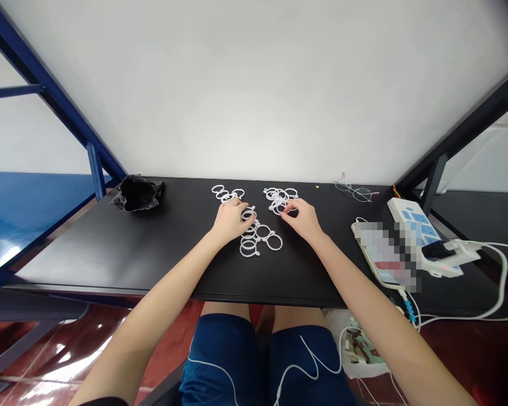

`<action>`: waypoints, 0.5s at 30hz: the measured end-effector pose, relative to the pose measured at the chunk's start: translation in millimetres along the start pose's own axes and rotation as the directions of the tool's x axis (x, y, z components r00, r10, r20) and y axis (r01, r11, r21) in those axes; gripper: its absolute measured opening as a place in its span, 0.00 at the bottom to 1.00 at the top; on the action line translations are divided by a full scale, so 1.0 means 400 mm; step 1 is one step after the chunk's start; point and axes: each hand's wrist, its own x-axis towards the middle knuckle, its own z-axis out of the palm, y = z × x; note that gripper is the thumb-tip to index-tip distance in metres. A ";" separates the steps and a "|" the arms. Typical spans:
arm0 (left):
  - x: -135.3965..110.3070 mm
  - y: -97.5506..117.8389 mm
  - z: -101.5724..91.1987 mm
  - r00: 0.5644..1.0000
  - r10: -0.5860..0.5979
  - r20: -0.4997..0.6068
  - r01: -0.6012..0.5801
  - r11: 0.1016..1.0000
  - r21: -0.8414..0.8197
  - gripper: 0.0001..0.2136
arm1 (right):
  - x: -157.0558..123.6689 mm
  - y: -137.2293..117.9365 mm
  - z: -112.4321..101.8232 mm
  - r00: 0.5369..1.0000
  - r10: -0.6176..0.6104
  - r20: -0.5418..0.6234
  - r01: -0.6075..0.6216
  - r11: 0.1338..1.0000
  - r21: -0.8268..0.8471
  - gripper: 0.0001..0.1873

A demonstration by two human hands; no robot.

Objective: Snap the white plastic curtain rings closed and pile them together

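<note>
Thin white rings (274,242), each with a small knob or eyelet, lie in loose groups on the black tabletop (186,248). My left hand (231,221) rests among the left group, its fingers curled around the edge of some rings and partly hiding them. More white rings (218,190) show just beyond its fingertips. On the right, my right hand (303,219) has thumb and forefinger pinched at the near edge of a ring in the small back pile of rings (279,194). Overlap keeps me from telling exactly which rings each hand grips.
A crumpled black plastic bag (139,194) stands open at the back left. To the right lie eyeglasses (353,190), a charging phone (381,254) and a white power strip (419,225) with cables. A white wall rises behind the table; blue and black frame bars flank it.
</note>
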 end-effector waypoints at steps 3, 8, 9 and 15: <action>-0.001 0.000 0.001 1.000 -0.007 0.009 0.007 1.000 -0.015 0.16 | 0.004 0.001 -0.001 0.999 0.023 -0.022 -0.021 0.996 0.084 0.02; -0.002 -0.002 0.003 1.000 -0.004 -0.007 0.004 0.999 -0.041 0.18 | 0.007 -0.012 -0.003 0.990 0.108 -0.088 -0.089 0.978 0.189 0.05; -0.002 -0.001 0.002 1.000 -0.002 -0.008 0.001 0.999 -0.045 0.18 | 0.007 -0.015 -0.005 0.986 0.125 -0.113 -0.101 0.975 0.200 0.06; -0.003 0.004 -0.004 1.000 0.016 0.014 -0.015 0.998 -0.056 0.16 | 0.012 -0.023 -0.031 0.938 0.206 -0.279 -0.163 0.972 0.170 0.07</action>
